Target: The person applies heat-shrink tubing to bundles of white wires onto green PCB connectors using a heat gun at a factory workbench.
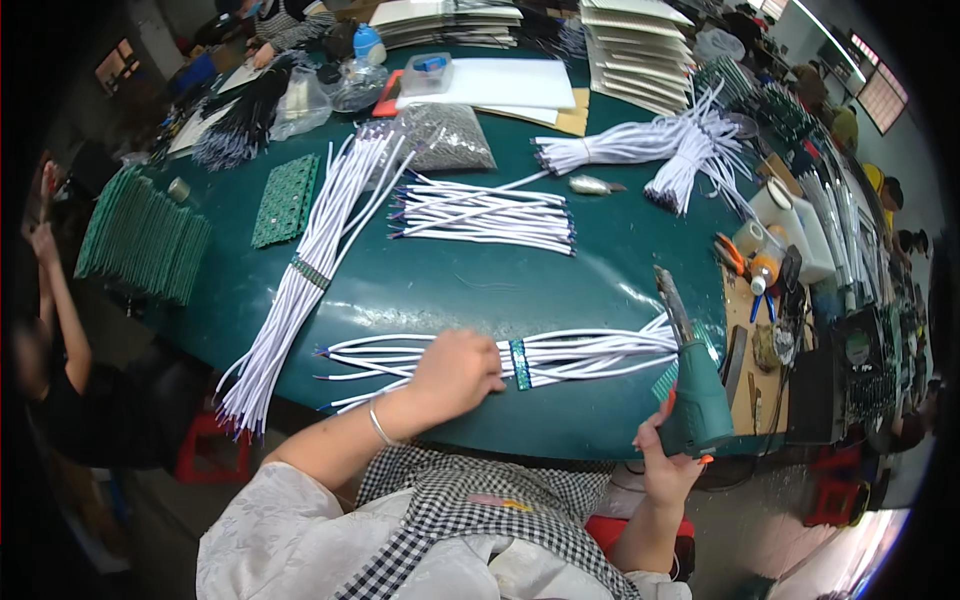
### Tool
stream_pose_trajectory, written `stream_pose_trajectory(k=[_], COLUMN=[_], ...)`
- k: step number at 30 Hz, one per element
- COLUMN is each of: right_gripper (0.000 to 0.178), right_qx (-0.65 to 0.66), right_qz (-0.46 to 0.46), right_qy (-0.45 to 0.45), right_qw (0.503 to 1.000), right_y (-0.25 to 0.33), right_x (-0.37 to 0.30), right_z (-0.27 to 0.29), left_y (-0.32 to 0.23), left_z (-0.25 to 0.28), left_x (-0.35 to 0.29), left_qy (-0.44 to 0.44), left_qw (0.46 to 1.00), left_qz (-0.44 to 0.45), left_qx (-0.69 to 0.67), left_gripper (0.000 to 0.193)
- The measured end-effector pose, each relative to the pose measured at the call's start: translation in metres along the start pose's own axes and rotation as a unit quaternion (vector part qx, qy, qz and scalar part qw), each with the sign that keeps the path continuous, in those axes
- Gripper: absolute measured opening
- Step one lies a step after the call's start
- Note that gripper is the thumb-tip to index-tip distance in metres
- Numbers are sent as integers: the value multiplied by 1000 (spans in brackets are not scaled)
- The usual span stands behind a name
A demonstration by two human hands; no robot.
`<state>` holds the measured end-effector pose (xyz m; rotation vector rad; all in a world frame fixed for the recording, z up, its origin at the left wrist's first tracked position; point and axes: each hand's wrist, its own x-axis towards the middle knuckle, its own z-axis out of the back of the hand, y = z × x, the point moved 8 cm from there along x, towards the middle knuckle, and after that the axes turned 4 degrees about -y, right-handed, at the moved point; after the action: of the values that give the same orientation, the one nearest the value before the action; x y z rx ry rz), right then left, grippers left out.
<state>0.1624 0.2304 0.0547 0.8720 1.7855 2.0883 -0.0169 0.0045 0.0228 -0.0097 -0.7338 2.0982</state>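
My left hand [458,374] rests, fingers bent, on a bundle of white cables [590,350] lying crosswise on the table's near side. Its fingertips are beside a narrow green circuit board [519,365] set across that bundle; anything pinched there is hidden. At the near right edge my right hand [668,468] is around the lower part of a green heat gun [704,400], whose metal nozzle points away. The gun's body covers part of my fingers, and orange bits show at their tips. A green board piece lies behind the gun.
A long white cable bundle [320,255] slants at left; shorter cables [485,215] lie at centre, more [640,145] behind. Green boards [145,235] stand in a row at far left. Pliers [732,254] and bottles crowd the right edge. A co-worker's hand [263,56] shows at back left.
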Motion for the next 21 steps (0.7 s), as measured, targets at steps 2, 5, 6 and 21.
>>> stream_pose_trajectory(k=[2,5,6,21], right_gripper=[64,65,65,66], right_qx=[35,38,56,27], right_qz=[-10,-15,-12,-52], right_qy=[-16,-34,-38,-5], right_qw=[999,999,998,998], right_y=[-2,2,2,-26], right_x=[-3,-3,-3,-10], right_z=[-6,-8,-7,-19], left_y=[10,35,48,59], left_z=[17,34,35,-33], left_x=[21,69,84,169], left_qy=[-21,-52,-66,-154], left_qw=[1000,996,996,978], left_qz=[1,3,25,-94], left_qx=[22,67,55,107], left_gripper=[16,12,13,15])
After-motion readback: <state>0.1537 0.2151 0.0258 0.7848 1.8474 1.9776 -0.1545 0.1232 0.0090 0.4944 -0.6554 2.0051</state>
